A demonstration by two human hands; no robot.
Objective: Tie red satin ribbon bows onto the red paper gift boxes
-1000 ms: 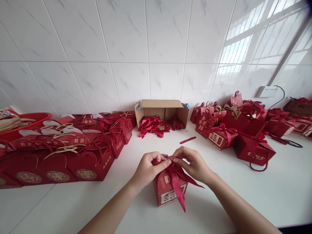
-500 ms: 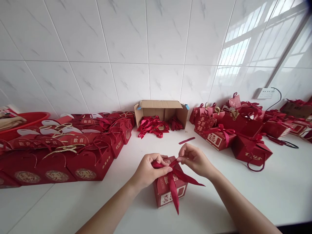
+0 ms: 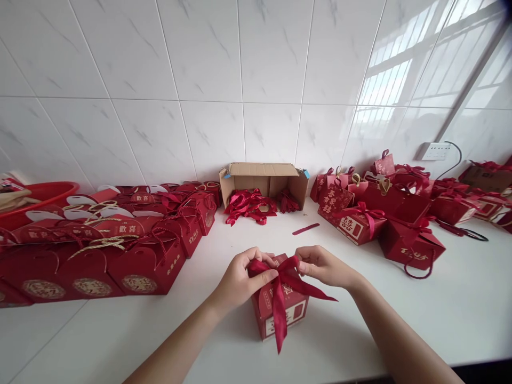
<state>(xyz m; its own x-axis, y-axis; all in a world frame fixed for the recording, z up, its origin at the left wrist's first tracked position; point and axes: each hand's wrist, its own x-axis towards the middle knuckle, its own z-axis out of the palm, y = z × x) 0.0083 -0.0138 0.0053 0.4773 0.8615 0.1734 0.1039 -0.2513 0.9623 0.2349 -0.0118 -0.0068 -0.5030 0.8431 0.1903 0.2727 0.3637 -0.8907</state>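
Red ribbon bow (image 3: 281, 274); box (image 3: 295, 313) beneath

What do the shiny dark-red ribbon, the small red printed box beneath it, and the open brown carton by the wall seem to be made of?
Ribbon: probably satin-like fabric, glossy, from its sheen and soft folds.
Box: likely printed paperboard, fairly matte, with crisp folded edges.
Carton: apparently cardboard, dull and perhaps uncoated, from its plain brown walls.

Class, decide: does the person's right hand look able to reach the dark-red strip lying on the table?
Probably yes: the dark-red strip lies just beyond the right hand, nothing standing between, though that hand is at the ribbon bow.
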